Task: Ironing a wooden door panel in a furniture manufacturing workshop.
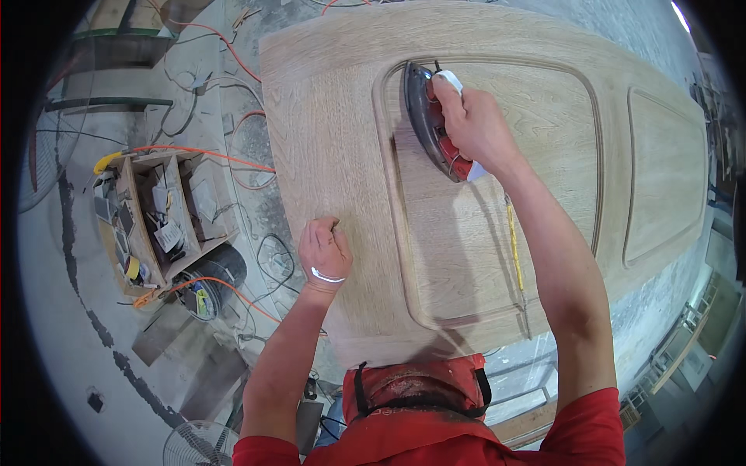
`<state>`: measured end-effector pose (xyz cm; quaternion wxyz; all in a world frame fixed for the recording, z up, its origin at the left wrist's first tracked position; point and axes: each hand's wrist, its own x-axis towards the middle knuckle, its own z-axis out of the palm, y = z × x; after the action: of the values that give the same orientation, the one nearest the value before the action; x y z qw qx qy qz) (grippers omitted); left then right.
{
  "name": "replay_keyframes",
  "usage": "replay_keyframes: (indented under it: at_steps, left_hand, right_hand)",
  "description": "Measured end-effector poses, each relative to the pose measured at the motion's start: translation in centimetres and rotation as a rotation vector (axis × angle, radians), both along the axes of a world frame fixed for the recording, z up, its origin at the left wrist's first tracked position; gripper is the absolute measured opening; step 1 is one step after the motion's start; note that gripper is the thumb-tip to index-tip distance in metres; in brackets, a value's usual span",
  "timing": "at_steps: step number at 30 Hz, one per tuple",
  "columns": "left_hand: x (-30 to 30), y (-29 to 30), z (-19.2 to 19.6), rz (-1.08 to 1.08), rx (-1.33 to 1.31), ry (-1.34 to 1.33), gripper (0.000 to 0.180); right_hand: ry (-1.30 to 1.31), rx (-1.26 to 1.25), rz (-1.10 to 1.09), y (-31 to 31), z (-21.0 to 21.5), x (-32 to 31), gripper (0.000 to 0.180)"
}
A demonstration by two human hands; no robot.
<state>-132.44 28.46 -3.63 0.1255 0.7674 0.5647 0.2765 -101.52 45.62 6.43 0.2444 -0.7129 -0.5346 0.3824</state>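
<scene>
My right hand (475, 128) is wrapped round the white handle of a red and white clothes iron (427, 116) with a dark soleplate. The iron is tipped so its soleplate faces left, beside the left moulding of a raised panel on a pale wooden door (326, 155). Its cord (514, 245), partly wrapped in yellow, hangs down across the panel and passes beneath my right forearm. Lower left on the door's flat border rests my left hand (325, 247), fingers curled in a loose fist, with nothing visible in it. A white band circles that wrist.
To the left stands an open wooden tool box (148, 221) with divided compartments, beside a black bucket (221, 279). Orange cords (225, 159) and dark cables trail over the floor up to the door's edge. A wire fan guard (198, 444) shows at lower left.
</scene>
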Motion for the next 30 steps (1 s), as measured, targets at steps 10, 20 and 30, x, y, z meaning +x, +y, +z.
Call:
replay_keyframes:
  at_steps: [10, 20, 30]
  left_hand:
    - [0.2, 0.0, -0.1, 0.016, 0.003, 0.0, 0.029]
    - [-0.3, -0.2, -0.4, 0.017, -0.017, 0.0, 0.03]
    - [-0.3, -0.1, -0.2, 0.01, 0.014, -0.003, 0.033]
  right_hand:
    - [0.055, -0.043, -0.028, 0.0, -0.6, -0.9, 0.072]
    - [0.066, -0.086, -0.02, 0.1, 0.6, -1.9, 0.065]
    - [0.029, -0.226, 0.145, 0.1, 2.8, -1.8, 0.063]
